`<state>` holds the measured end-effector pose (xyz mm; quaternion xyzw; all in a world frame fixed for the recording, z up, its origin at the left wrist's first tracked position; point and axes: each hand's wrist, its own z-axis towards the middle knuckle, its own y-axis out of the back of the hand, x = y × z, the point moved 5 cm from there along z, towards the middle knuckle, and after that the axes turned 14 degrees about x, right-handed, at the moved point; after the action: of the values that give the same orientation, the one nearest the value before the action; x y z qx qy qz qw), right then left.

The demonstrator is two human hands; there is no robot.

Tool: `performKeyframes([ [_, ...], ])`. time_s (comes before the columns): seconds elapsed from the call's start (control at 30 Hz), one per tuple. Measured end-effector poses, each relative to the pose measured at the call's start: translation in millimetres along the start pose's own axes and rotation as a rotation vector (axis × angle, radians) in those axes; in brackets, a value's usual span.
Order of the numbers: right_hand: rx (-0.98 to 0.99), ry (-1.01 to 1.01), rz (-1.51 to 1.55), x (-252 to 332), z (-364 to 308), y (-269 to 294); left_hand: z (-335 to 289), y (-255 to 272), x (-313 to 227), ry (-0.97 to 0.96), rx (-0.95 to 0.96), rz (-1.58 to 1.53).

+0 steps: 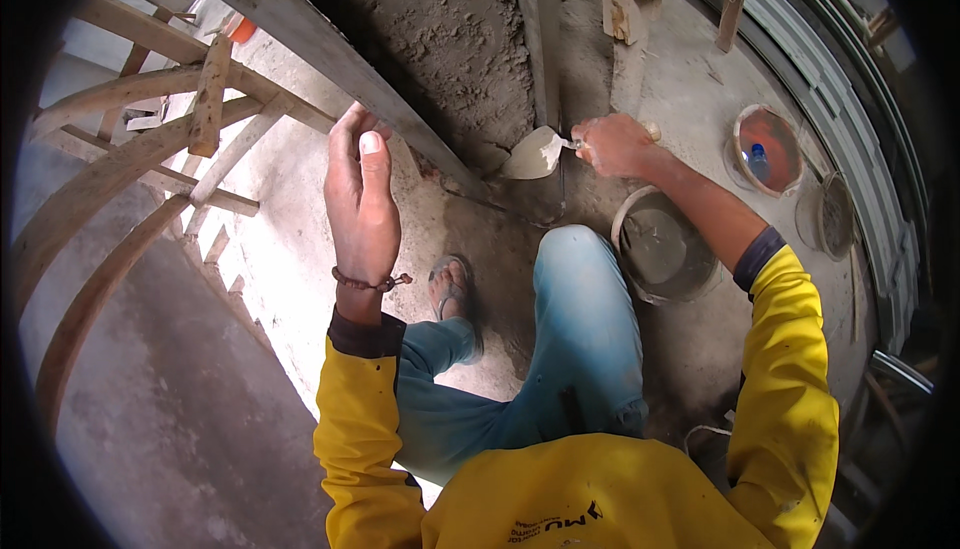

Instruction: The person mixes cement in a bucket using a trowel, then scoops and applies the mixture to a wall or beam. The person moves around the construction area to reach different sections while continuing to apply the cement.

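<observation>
- right hand (612,145) wrapped tight round the handle of a trowel (536,154); blade points left, toward the foot of the rough mortar wall (440,39), held low and nearly flat, probably so the blade can reach the joint where wall meets floor.
- trowel blade: pointed leaf shape, pale grey, dull with a cement film; sits just in front of the dark vertical gap beside a wooden post (546,29).
- left hand (360,199) raised, fingers curled over the edge of a slanting wooden plank (300,39), thumb up; reads as a brace for balance while crouching, a grip on the plank rather than a loose rest. beaded bracelet at the wrist.
- mortar pan (662,249): round, shallow, grey-crusted, on the floor just below the right forearm, near enough to reload the trowel.
- orange-rimmed round bowl (768,149) further right, a small blue-capped bottle lying in it; another grey round pan (828,214) beside it, well apart from the trowel.
- wall surface gritty, pitted, unsmoothed; concrete floor (690,79) smoother, dusty.
- curved timber ribs (110,174) at left, bent laths nailed with short cross pieces, raw wood.
- person in yellow long sleeves, blue jeans, one sandalled foot (455,294) planted on the floor between the arms.
</observation>
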<state>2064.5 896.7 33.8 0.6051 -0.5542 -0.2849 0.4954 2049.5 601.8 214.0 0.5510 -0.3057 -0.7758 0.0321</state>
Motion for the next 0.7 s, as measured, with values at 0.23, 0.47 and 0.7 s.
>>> performKeyframes([
  [0.23, 0.061, 0.043, 0.107, 5, -3, 25, -2, 2, 4, -0.012, -0.012, -0.002],
  [0.47, 0.050, 0.035, 0.189, 19, -18, 49, 0, 2, 1, -0.002, -0.008, 0.011],
  [0.7, 0.088, 0.090, 0.319, 19, -22, 57, 0, 2, -3, -0.012, 0.010, -0.037],
])
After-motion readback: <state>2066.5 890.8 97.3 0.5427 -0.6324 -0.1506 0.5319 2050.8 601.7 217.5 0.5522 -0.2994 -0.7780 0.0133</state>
